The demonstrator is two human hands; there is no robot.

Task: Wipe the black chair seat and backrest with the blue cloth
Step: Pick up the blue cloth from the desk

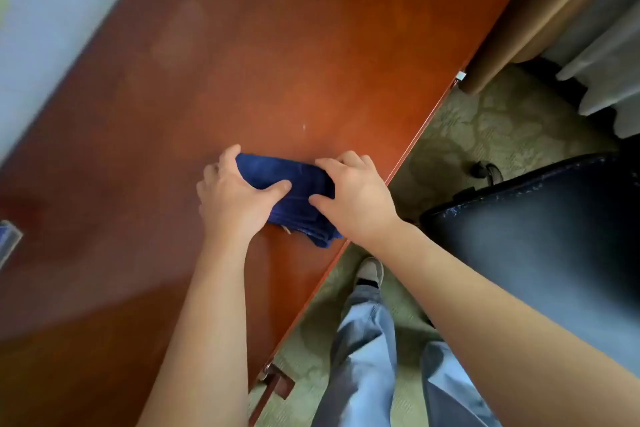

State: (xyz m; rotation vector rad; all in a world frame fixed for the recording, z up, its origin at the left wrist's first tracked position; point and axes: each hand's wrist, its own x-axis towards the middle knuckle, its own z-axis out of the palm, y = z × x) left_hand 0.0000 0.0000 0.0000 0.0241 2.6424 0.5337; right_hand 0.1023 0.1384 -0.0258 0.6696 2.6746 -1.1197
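A folded dark blue cloth (pixel 294 194) lies on the reddish wooden desk (pixel 242 62), close to its right edge. My left hand (pixel 235 194) grips the cloth's left end, thumb on top and fingers curled round the far side. My right hand (pixel 356 194) grips its right end in the same way. The black chair (pixel 540 236) stands to the right of the desk on the carpet, its padded surface facing up, apart from both hands. Only part of the chair is in view.
A green patterned carpet (pixel 467 135) runs beside the desk. My legs in light blue trousers (pixel 367 340) and a shoe (pixel 370 270) stand between desk and chair. A tan upholstered piece (pixel 540 10) and grey curtain (pixel 606 62) fill the upper right. A small object (pixel 8 243) sits at the desk's left edge.
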